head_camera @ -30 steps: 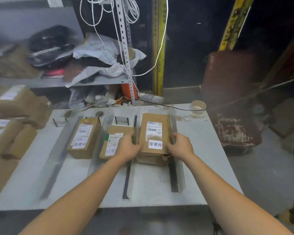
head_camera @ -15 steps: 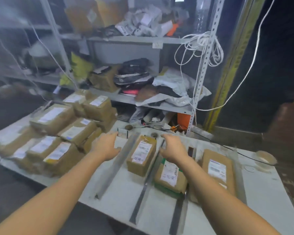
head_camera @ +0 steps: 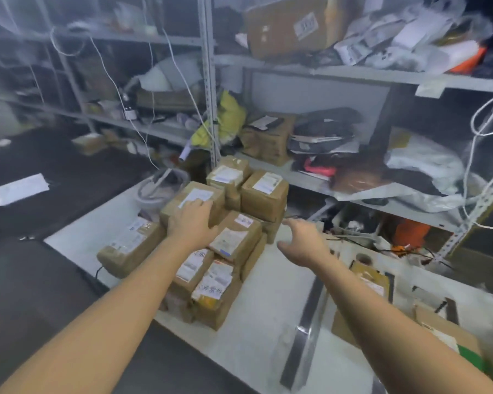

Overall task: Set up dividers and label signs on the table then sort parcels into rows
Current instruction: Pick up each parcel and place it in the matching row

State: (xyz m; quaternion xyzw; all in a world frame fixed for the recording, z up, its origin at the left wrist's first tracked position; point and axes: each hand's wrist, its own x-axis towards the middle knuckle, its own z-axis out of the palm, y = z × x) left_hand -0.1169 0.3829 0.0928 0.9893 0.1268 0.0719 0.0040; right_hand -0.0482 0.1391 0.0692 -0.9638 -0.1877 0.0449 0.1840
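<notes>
A pile of several brown cardboard parcels with white labels (head_camera: 236, 240) stands at the left end of the white table (head_camera: 268, 302). My left hand (head_camera: 192, 223) rests with spread fingers on top of a tall parcel (head_camera: 194, 200) in that pile. To the right of the pile my right hand (head_camera: 302, 243) hovers open above the table, holding nothing. A grey metal divider strip (head_camera: 308, 325) lies on the table below my right forearm. Sorted parcels (head_camera: 370, 282) lie in rows at the right, partly hidden by my arm.
Metal shelving (head_camera: 325, 72) behind the table is crammed with boxes, bags and papers. White cords (head_camera: 478, 129) hang at the right. A roll of tape (head_camera: 363, 258) sits near the table's back edge. A dark surface with a white sheet (head_camera: 22, 189) lies at the left.
My view has swung left from the sorted rows to the unsorted pile. Both hands let go of the parcel at the right and reached left; my left hand now lies on a parcel.
</notes>
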